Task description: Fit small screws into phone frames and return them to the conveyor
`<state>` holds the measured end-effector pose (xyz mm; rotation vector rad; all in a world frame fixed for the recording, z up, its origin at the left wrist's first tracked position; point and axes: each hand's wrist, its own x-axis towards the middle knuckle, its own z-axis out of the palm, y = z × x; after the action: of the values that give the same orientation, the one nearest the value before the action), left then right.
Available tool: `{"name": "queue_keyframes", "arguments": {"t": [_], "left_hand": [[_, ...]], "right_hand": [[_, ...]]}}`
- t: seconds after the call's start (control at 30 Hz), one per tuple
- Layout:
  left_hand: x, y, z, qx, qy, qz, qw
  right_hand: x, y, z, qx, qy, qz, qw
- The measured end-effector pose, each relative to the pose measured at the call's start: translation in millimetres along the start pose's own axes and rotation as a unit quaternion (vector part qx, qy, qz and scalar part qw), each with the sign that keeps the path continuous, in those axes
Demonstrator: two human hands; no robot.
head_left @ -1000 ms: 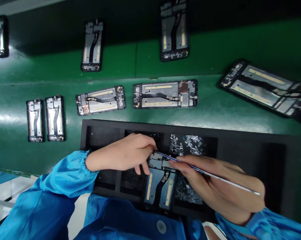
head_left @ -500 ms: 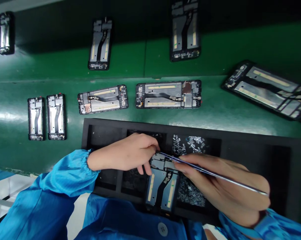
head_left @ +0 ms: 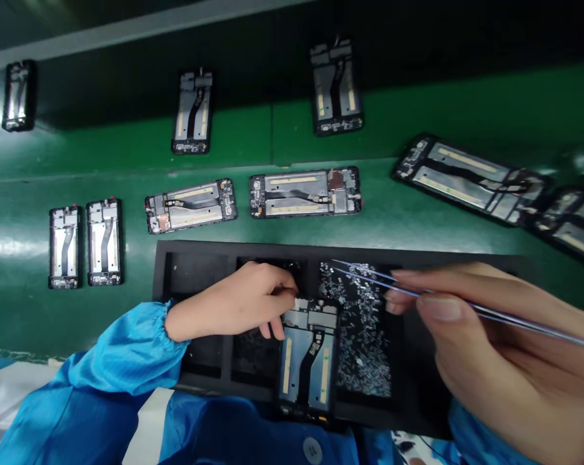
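My left hand (head_left: 253, 297) is closed, with thumb and fingertips on the top left corner of an opened phone (head_left: 309, 355). The phone lies over the black tray with its inside facing up, showing a dark flex cable and pale adhesive strips. In my right hand (head_left: 505, 342) is a pair of thin metal tweezers (head_left: 384, 279), gripped like a pen. Their tips are apart above a compartment of small silvery parts (head_left: 364, 355), just right of the phone. Whether the tips touch any part is unclear.
Under my hands sits the black compartment tray (head_left: 282, 250). Beyond it, several opened phones lie on the green bench, among them a sideways phone (head_left: 304, 192), an angled phone (head_left: 471, 177) and an upright phone (head_left: 105, 242). More lie on the raised rear strip.
My right hand has moved the tweezers off the phone's top edge, rightward to over the small parts, and their tips have spread. My left hand stays at the phone's corner. The view has shifted.
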<state>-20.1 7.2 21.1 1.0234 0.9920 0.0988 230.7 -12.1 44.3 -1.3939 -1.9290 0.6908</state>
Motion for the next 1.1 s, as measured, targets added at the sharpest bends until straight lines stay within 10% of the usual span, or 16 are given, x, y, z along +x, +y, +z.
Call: {"name": "queue_keyframes", "arguments": {"t": [0.7,0.8,0.9,1.1], "left_hand": [[-2,-2,21.1,0.139,0.142,0.033,0.98],[-11,-9,24.8,0.264,0.267,0.123,0.918],[-22,-23,30.3,0.401,0.381,0.246,0.796],[-28,-45,43.6,0.572,0.093,0.519,0.629]], "right_hand": [[19,27,42,0.116,-0.005,-0.012,0.993],[20,28,43,0.07,0.006,-0.079,0.994],[22,28,44,0.037,-0.016,-0.156,0.987],[22,28,51,-0.008,-0.038,-0.185,0.982]]}}
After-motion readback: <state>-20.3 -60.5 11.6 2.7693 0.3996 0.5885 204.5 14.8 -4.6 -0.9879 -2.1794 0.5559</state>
